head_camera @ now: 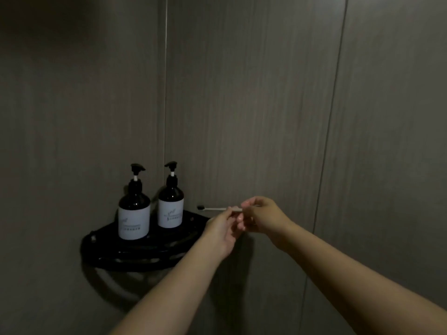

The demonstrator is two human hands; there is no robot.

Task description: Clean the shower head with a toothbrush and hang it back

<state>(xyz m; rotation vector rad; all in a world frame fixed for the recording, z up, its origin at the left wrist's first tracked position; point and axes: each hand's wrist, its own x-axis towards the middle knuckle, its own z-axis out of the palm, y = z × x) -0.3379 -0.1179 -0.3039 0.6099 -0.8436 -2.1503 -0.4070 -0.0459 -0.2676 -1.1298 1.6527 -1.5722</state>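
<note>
head | left hand (222,229) and right hand (264,217) both pinch the handle end of the toothbrush (215,208) | toothbrush level, dark bristles leftward, just right of black corner shelf (135,258) | 2 pump bottles (134,215) upright on shelf

Fingertip grip — left hand (221,229), right hand (264,217).

Single head-worn view, wide-angle, facing a shower corner.

Looks forward and slightly down into the corner where grey wall panels (266,93) meet, with the seam left of centre. Close in: both forearms enter from the bottom edge, left hand (223,229) and right hand (264,217) meeting just below mid-frame on the toothbrush (215,208). Black corner shelf (135,257) with two pump bottles (134,213) at lower left, seen from a little above. Panel joints bowed toward the edges by the lens.
</note>
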